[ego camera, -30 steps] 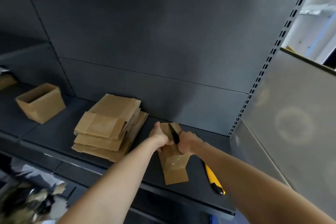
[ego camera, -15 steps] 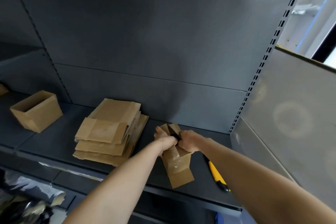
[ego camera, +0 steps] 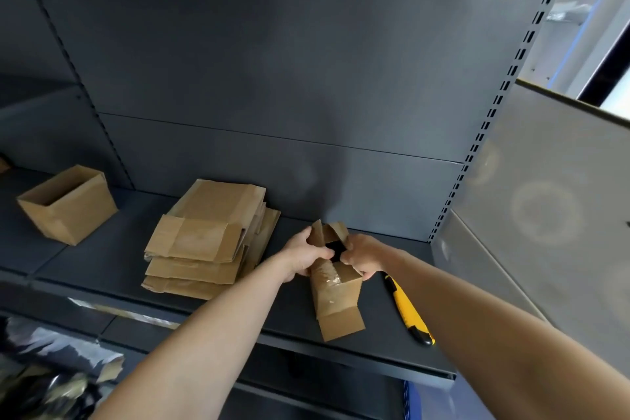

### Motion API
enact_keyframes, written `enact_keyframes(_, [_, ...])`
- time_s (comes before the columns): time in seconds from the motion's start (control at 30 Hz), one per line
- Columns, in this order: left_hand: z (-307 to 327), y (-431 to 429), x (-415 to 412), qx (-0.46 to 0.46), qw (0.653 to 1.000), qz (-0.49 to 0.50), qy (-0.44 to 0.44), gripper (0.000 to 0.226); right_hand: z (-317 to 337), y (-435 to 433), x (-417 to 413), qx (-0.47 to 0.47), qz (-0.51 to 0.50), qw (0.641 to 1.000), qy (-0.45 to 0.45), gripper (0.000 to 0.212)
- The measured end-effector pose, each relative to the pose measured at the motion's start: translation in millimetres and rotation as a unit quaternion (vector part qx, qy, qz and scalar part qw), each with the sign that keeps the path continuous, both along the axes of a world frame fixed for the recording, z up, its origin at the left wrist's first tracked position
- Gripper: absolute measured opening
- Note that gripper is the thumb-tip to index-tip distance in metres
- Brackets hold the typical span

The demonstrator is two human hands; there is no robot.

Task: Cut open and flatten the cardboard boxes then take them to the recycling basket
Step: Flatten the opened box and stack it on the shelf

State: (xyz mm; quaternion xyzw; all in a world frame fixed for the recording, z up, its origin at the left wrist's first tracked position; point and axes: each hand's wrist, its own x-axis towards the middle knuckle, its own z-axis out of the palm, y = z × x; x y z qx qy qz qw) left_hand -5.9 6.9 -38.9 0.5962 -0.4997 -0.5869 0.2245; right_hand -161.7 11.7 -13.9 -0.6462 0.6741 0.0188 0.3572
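While both hands worked at it, the small brown cardboard box (ego camera: 335, 293) lay on the dark grey metal shelf (ego camera: 102, 259), right of the shelf's middle and near its front edge. Its far flaps stood up, crumpled, around a dark opening; a strip of glossy clear tape ran down its upper face, and one plain flap stuck out at the near end. The left hand (ego camera: 301, 257) gripped the box's left side with fingers curled round the edge, and the right hand (ego camera: 363, 257) gripped the right side the same way — thumbs close together over the opening.

One yellow-and-black utility knife (ego camera: 407, 312) lay on the shelf just right of the box, apart from it. To the left sat one stack of flattened brown cardboard boxes (ego camera: 204, 242) — at least three layers showed along its near edge. Farther left stood one open-topped brown cardboard box (ego camera: 68, 208), unflattened.
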Motion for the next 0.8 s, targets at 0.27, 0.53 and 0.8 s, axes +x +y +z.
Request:
enact_keyframes(0.27, [4,9,1,-0.165,0.959,-0.143,-0.183,0.029,-1,4,-8,0.136,-0.098,0.964,-0.204,0.061])
enact_keyframes(0.53, [12,16,12,-0.273,0.855,-0.326,-0.297,0.057,-11,5,-11,0.172,-0.124,0.939,-0.272,0.08])
enact_keyframes(0.8, [2,21,12,-0.252,0.869,-0.328,-0.271,0.022,-16,11,2,0.169,-0.125,0.946,-0.247,0.09])
